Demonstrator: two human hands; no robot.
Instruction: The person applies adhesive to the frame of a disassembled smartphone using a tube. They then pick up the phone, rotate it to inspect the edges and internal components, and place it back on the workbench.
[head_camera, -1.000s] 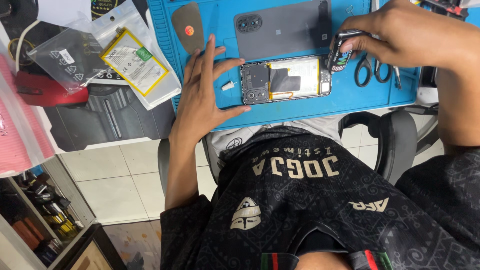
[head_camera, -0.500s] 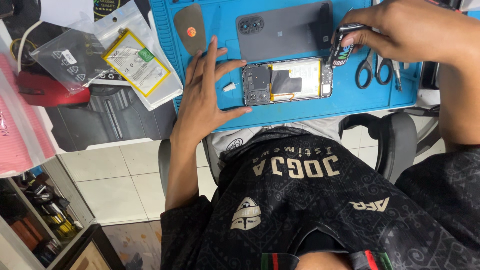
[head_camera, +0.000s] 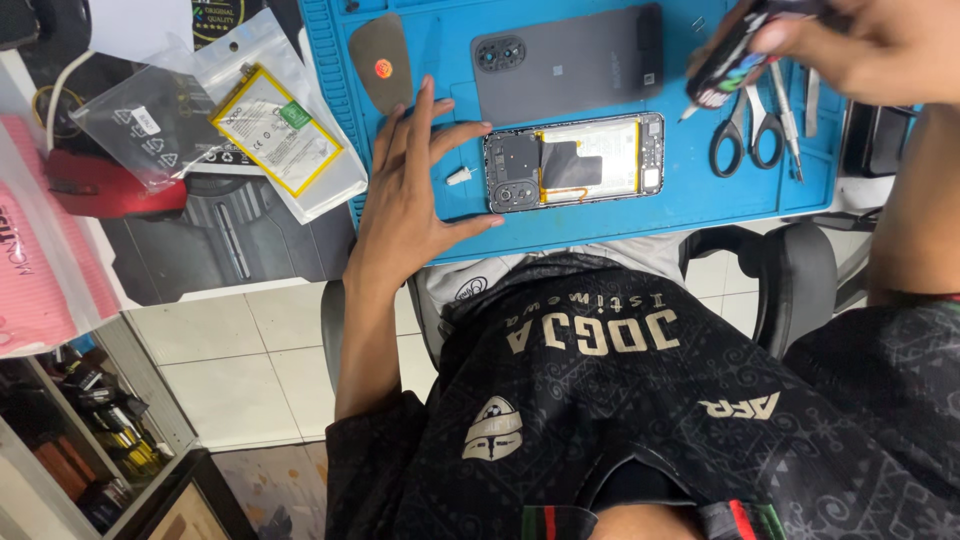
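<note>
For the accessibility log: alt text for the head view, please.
An opened smartphone with exposed battery lies on a blue work mat; the left hand rests flat beside it, while the right hand holds a small dark tube above black-handled scissors.

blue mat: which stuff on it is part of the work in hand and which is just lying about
In use:
opened phone
left hand beside it
right hand holding a small tube

Lying about:
back cover
scissors
bagged battery
</note>
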